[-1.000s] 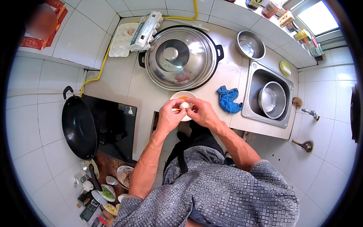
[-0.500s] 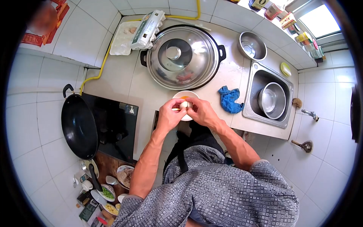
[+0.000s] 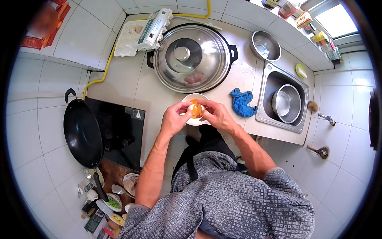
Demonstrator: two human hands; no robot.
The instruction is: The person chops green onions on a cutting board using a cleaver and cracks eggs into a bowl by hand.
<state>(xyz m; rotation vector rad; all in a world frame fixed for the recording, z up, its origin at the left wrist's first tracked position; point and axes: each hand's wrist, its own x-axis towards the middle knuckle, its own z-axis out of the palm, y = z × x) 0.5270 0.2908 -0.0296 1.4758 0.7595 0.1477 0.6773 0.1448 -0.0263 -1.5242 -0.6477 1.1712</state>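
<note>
Over a white bowl [image 3: 194, 96] at the front edge of the counter, a cracked egg [image 3: 196, 109] is parted, with orange yolk showing between its shell pieces. My left hand [image 3: 175, 117] grips the left side of the shell between thumb and fingers. On the other side, my right hand [image 3: 218, 115] pinches the right part of the shell. More orange egg shows inside the bowl beneath. Which yolk is still in the shell and which is in the bowl is hard to separate.
A large lidded pan [image 3: 193, 59] stands behind the bowl. Egg cartons [image 3: 153, 30] are at the back left. A blue cloth [image 3: 242, 103] lies beside the sink [image 3: 260, 113]. Left are a black cooktop [image 3: 115, 131] and a wok [image 3: 82, 133]. A steel bowl [image 3: 266, 46] sits back right.
The egg, whole-looking and cracked before, has been pulled apart. My hands have moved slightly away from each other, and orange yolk now shows between the shell pieces.
</note>
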